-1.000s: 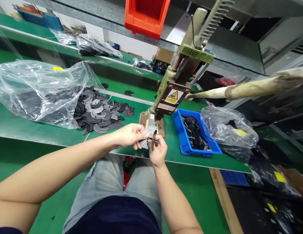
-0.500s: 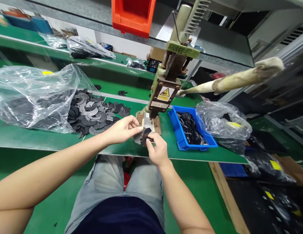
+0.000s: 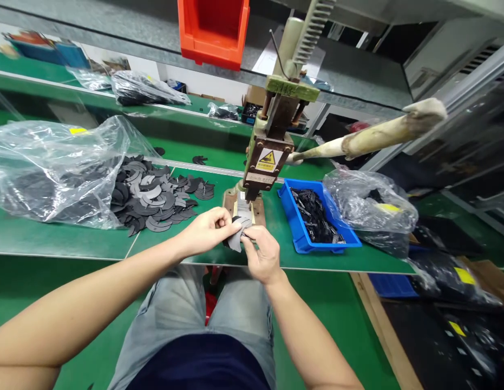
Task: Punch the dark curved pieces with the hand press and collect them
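Curved grey and black pieces (image 3: 236, 240) are pinched between both hands, just in front of the base of a hand press (image 3: 259, 212). My left hand (image 3: 209, 229) holds their upper left side with thumb and finger. On their right side, my right hand (image 3: 261, 250) is closed with its fingertips on the pieces. The number of pieces held cannot be made out. A heap of similar curved dark pieces (image 3: 154, 197) lies left of the press, partly under a clear plastic bag (image 3: 52, 162). Right of the press is a blue tray (image 3: 297, 230) holding small black parts (image 3: 312, 211).
The press lever (image 3: 373, 132) sticks out to the right at its upper part. An orange bin (image 3: 214, 32) hangs over the table at the top. Another clear bag (image 3: 361, 208) rests against the blue tray. The green table's front edge (image 3: 336, 269) runs below the hands.
The held dark piece has turned, and a light grey curved face now shows between the hands. Both hands sit slightly lower in view, and the camera view has shifted a little.
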A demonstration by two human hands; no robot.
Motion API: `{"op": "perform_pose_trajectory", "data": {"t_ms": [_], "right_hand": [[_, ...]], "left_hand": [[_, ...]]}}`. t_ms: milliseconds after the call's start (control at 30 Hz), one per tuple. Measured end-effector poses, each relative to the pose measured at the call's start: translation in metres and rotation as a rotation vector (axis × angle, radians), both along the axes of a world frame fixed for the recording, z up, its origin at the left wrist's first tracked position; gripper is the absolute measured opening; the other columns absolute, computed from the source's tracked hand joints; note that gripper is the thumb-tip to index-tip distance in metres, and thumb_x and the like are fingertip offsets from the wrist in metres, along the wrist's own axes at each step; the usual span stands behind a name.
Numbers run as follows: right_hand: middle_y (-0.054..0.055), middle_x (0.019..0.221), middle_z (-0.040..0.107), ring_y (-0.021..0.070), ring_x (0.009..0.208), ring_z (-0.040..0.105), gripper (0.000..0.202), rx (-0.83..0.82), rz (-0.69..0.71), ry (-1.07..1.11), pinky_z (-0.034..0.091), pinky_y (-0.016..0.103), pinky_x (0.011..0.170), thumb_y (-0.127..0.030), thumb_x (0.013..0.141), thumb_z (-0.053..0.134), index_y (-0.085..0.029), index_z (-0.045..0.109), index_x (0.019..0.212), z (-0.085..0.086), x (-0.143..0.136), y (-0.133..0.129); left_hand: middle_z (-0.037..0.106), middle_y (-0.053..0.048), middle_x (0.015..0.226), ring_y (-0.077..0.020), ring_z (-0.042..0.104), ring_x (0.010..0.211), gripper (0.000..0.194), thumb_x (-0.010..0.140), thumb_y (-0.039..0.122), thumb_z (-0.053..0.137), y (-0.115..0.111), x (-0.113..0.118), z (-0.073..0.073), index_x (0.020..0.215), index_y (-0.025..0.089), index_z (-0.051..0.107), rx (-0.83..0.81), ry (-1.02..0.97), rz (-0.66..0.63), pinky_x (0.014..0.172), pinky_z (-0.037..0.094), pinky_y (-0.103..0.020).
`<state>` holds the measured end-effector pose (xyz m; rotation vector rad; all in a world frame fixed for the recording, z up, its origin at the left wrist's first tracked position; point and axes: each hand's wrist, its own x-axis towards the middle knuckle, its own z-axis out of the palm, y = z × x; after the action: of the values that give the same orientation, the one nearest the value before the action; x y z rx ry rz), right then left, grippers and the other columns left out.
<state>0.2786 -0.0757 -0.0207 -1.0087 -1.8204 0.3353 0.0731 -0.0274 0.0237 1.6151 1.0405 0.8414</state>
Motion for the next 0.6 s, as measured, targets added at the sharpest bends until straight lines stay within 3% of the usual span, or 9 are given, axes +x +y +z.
{"op": "perform_pose_trajectory", "data": {"t_ms": [67,167,333,433,600], "right_hand": [[0.007,0.099,0.073,0.0189,0.091,0.067,0.014,-0.032,0.005,0.032,0.057,0.036,0.084,-0.027,0.097,0.06,-0.024,0.069,0.108,0.006,0.002,-0.002],[0.006,0.098,0.074,0.0178,0.09,0.069,0.015,-0.137,0.028,0.063,0.059,0.034,0.084,-0.031,0.098,0.061,-0.024,0.071,0.106,0.013,0.007,-0.005],[0.004,0.089,0.073,0.0149,0.075,0.07,0.028,-0.338,0.055,0.118,0.059,0.029,0.07,-0.043,0.103,0.051,-0.023,0.068,0.111,0.018,0.016,-0.006],[0.003,0.08,0.071,0.0144,0.068,0.066,0.034,-0.402,0.011,0.124,0.056,0.028,0.061,-0.051,0.1,0.052,-0.02,0.067,0.102,0.023,0.026,-0.003],[0.001,0.072,0.068,0.0127,0.062,0.062,0.033,-0.464,-0.131,0.041,0.052,0.026,0.058,-0.051,0.096,0.058,-0.019,0.066,0.092,0.032,0.054,0.018]], "left_hand": [[0.06,0.002,0.081,-0.0112,0.054,0.069,0.045,0.082,0.057,0.08,-0.003,0.002,-0.001,0.094,0.019,0.059,-0.1,-0.16,-0.021,0.062,0.044,-0.023],[0.062,0.002,0.077,-0.0116,0.057,0.062,0.05,0.083,0.063,0.077,-0.006,0.008,-0.005,0.097,0.018,0.061,-0.281,-0.288,-0.178,0.056,0.048,-0.025],[0.066,-0.002,0.079,-0.0142,0.061,0.064,0.05,0.083,0.064,0.077,-0.005,0.016,-0.019,0.094,0.017,0.061,-0.281,-0.339,-0.242,0.056,0.051,-0.026],[0.065,-0.001,0.079,-0.0149,0.062,0.067,0.048,0.09,0.066,0.068,-0.001,0.009,-0.035,0.095,0.018,0.06,-0.234,-0.256,-0.235,0.063,0.052,-0.029],[0.053,0.004,0.071,-0.0142,0.05,0.068,0.046,0.101,0.06,0.051,0.005,-0.018,-0.074,0.079,0.02,0.054,0.086,0.161,0.022,0.066,0.041,-0.027]]}}
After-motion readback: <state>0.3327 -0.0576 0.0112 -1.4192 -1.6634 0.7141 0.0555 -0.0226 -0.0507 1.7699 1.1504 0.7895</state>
